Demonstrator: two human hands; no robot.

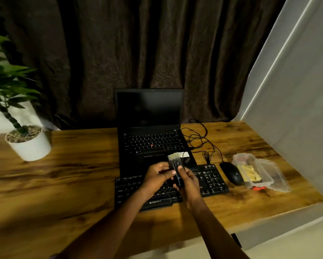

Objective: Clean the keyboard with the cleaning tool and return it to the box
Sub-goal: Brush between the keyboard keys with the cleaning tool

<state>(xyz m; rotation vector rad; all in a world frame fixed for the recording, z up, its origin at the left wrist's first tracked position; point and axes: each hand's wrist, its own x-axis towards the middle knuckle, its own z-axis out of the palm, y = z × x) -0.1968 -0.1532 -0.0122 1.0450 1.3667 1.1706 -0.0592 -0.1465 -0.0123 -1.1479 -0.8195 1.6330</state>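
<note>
Reading along the front edge of the black keyboard (211, 180), the white word "ZEBRONICS" (155, 202) shows just below the left wrist; its key legends are too blurred to read. The cleaning tool (175, 163) is held up above the keyboard's middle, in front of the laptop's palm rest, with its pale bristles pointing up and away and its dark handle pointing down. The left hand (156, 174) grips the tool's left side with curled fingers. The right hand (189, 184) holds the handle from the right, with its thumb laid on the oval slider on the handle's face. Both forearms cross over the keyboard and hide its central keys. Behind the keyboard stands an open black laptop (151, 128) with a dark screen, a red pointing nub (151, 145) among its keys and a white sticker (185, 155) whose print cannot be made out. Thin black cables (199, 139) tangle on the tabletop (63, 184) right of the laptop. A black mouse (231, 173) lies between the keyboard and a clear plastic box (267, 182). The box is open, with its lid folded out to the right and a red-orange latch (258, 188) at its near edge. Inside lies something yellow (249, 173); the rest of its contents are unclear. A white potted plant (29, 144) stands at the far left, before a dark curtain (138, 43).
</note>
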